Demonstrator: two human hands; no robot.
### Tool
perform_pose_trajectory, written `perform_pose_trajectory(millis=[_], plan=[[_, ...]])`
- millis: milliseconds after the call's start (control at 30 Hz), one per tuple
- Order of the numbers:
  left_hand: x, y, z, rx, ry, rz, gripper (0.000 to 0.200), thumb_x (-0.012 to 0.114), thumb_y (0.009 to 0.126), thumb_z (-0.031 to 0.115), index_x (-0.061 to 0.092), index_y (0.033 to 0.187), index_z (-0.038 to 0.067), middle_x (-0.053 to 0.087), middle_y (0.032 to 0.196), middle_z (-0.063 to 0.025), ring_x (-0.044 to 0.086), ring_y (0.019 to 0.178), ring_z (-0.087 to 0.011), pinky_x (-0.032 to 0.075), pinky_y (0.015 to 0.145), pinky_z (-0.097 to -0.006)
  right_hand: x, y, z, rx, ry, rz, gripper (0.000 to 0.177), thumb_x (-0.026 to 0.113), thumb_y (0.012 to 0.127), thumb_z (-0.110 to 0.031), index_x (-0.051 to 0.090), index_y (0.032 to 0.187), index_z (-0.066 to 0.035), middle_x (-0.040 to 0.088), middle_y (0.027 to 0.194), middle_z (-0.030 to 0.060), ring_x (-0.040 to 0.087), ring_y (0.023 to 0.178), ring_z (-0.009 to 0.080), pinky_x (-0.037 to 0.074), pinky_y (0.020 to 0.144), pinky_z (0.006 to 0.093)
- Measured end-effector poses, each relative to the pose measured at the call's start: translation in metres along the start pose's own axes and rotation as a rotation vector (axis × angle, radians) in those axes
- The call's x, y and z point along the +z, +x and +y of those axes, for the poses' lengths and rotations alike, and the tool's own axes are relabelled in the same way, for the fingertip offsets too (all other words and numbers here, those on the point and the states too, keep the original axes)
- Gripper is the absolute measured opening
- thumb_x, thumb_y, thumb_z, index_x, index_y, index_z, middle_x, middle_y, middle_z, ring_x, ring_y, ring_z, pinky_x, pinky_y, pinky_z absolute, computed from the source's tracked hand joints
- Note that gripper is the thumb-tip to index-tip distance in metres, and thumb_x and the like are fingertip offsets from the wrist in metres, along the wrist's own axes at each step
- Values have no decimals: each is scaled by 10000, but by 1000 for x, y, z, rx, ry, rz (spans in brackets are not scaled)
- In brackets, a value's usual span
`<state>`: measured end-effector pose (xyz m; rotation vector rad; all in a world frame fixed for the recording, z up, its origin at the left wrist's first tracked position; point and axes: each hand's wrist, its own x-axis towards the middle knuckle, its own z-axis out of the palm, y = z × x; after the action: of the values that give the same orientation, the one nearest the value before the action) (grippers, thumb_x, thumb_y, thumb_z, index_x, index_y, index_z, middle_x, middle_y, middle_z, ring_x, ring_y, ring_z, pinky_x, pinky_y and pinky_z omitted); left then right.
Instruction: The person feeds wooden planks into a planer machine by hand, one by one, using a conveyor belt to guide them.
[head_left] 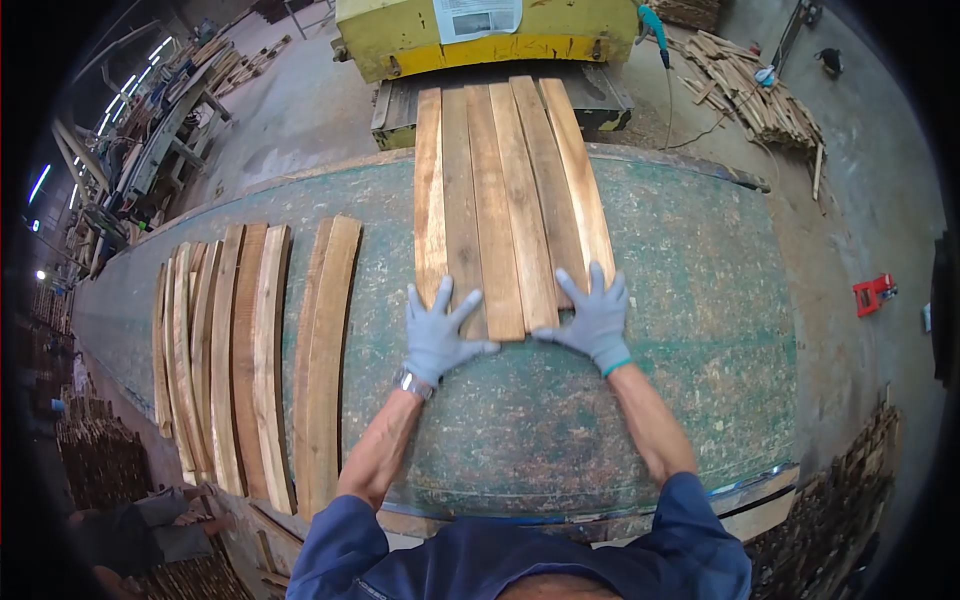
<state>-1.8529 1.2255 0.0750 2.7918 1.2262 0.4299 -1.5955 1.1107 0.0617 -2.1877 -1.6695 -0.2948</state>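
Observation:
Several long wooden boards point(503, 200) lie side by side on a worn green table, their far ends reaching the bed of a yellow machine point(500, 50). My left hand point(440, 332), in a grey glove, rests with fingers spread at the near ends of the left boards. On the other side my right hand point(593, 318), gloved too, has its fingers spread over the near ends of the right boards. Both thumbs point inward near the end of the middle boards. Neither hand is wrapped around a board.
More boards point(240, 360) lie on the left of the green table point(690, 300). A scrap wood pile point(755, 90) and a red object point(874, 295) are on the floor at right. Stacked wood point(835, 510) stands at lower right. Another person point(150, 540) is at lower left.

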Motion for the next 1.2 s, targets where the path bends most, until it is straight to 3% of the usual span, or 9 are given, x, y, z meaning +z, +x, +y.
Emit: perform_pose_trajectory(millis=[233, 467, 567, 600, 633, 700, 800, 1033, 1200], plan=[[28, 152, -32, -80, 102, 99, 906, 734, 545, 796, 592, 1342, 389, 467, 1479, -91, 327, 1307, -563, 330, 1091, -591, 54, 147, 40, 18, -85, -32, 940, 582, 642, -869, 532, 1405, -321, 405, 1442, 228, 372, 1184, 496, 281, 1040, 623], [58, 279, -97, -44, 197, 79, 943, 605, 626, 866, 499, 1429, 384, 419, 1513, -93, 402, 1287, -466, 296, 1135, -508, 100, 267, 45, 91, -206, -102, 860, 442, 784, -840, 456, 1461, -310, 362, 1529, 194, 275, 1334, 564, 193, 1106, 653], [46, 288, -95, -28, 96, 20, 955, 544, 645, 891, 507, 1431, 350, 427, 1505, -120, 392, 1332, -406, 250, 1133, -558, 116, 284, 54, 66, -199, -57, 837, 430, 814, -813, 455, 1460, -280, 358, 1552, 176, 230, 1361, 599, 137, 1123, 679], [37, 296, -92, -44, 69, -62, 966, 530, 646, 899, 505, 1434, 342, 429, 1500, -133, 400, 1335, -396, 258, 1125, -562, 119, 290, 56, 72, -210, -67, 805, 442, 829, -784, 456, 1454, -276, 360, 1552, 178, 276, 1363, 563, 186, 1118, 646], [60, 301, -103, -51, 138, 115, 946, 531, 636, 909, 511, 1420, 381, 448, 1467, -116, 425, 1293, -429, 360, 1074, -509, 150, 305, 83, -71, -241, 27, 755, 461, 849, -745, 465, 1436, -270, 428, 1499, 172, 395, 1319, 475, 296, 1063, 583], [69, 308, -111, -43, 129, 152, 968, 543, 619, 912, 498, 1427, 381, 445, 1474, -131, 407, 1291, -465, 350, 1072, -538, 140, 315, 77, -76, -202, 5, 696, 475, 869, -705, 488, 1395, -250, 528, 1364, 135, 529, 1167, 387, 401, 913, 507], [66, 323, -116, -104, 25, 38, 1023, 546, 588, 934, 452, 1455, 401, 363, 1547, -132, 228, 1377, -602, 242, 1130, -605, 157, 335, 88, 40, -293, -100, 699, 441, 889, -719, 380, 1480, -351, 361, 1550, 130, 463, 1244, 492, 329, 1083, 543], [62, 350, -128, -146, -2, -24, 1027, 585, 571, 915, 426, 1465, 434, 321, 1574, -111, 129, 1408, -594, 179, 1139, -615, 162, 368, 89, 82, -289, -189, 711, 405, 892, -741, 308, 1507, -397, 289, 1598, 93, 394, 1342, 490, 306, 1101, 561], [60, 365, -145, -77, 28, 25, 1072, 545, 638, 905, 320, 1535, 362, 308, 1581, -133, 155, 1459, -477, 114, 1156, -646, 151, 382, 64, 192, -389, -294, 747, 351, 887, -770, 235, 1535, -418, 225, 1626, 106, 326, 1394, 489, 254, 1094, 625]])
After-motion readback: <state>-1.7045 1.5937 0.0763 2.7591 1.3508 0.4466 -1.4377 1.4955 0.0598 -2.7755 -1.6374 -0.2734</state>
